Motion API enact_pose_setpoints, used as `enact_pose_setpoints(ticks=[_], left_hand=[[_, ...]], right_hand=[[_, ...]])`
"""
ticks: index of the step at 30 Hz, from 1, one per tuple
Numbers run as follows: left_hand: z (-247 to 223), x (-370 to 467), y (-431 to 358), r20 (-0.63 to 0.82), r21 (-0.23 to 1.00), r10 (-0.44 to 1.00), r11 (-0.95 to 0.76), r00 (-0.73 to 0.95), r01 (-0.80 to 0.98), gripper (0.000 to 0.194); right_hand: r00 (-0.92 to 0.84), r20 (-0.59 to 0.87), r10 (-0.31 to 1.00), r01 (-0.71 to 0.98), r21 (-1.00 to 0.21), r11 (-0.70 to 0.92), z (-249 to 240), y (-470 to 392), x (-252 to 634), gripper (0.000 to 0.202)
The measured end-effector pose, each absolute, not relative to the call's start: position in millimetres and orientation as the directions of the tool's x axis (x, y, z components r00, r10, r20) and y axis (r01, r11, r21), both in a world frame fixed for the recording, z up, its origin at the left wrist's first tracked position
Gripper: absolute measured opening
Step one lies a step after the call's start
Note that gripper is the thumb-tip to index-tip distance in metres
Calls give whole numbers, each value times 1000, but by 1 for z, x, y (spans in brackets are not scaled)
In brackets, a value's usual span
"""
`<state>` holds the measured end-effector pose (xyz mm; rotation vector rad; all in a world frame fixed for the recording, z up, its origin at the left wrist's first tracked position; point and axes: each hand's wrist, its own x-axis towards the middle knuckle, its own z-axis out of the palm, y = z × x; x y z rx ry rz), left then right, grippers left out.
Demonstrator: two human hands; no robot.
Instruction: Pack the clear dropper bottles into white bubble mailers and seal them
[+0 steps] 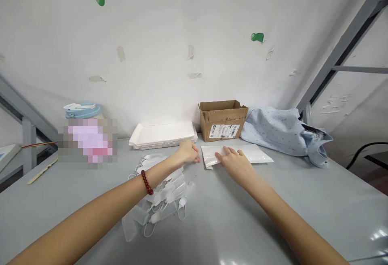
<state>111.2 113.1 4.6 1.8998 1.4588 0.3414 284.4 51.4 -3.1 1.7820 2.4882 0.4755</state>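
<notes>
A white, shiny padded mailer (257, 154) lies flat on the grey table, its left end slightly lifted with a small folded corner. On top of it rests my right hand (236, 163), fingers a little apart and pressing its surface. Just left of the mailer, apart from it, is my left hand (188, 152), its fingers curled closed. Whether anything is inside those fingers is hidden. Beneath and beside my left forearm, which wears a dark red bead bracelet (147, 182), lies a pile of small clear plastic bottles (169, 194) with white caps and loops.
Behind my left hand is a stack of flat white mailers (163, 134). An open cardboard box (223, 121) with a label stands by the wall. To its right lies a light blue cloth bag (273, 129). A blue-lidded container (83, 111) and a thin stick (42, 171) are at left.
</notes>
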Motion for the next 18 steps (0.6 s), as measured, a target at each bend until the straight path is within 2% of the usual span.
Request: enact_pose_setpoints(ticks=[4, 7, 13, 18], left_hand=[[11, 70, 126, 113, 449, 953, -302, 282, 841, 33], [17, 33, 138, 243, 262, 904, -410, 351, 874, 29], [22, -9, 156, 316, 18, 833, -484, 454, 875, 15], [22, -10, 154, 277, -127, 789, -536, 549, 834, 14]], right_hand=[[-365, 76, 928, 905, 261, 335, -7, 64, 278, 31], [-379, 47, 924, 898, 261, 355, -7, 67, 276, 34], [-314, 28, 949, 917, 267, 296, 0, 63, 282, 40], [-151, -15, 988, 950, 273, 149, 1, 60, 280, 38]])
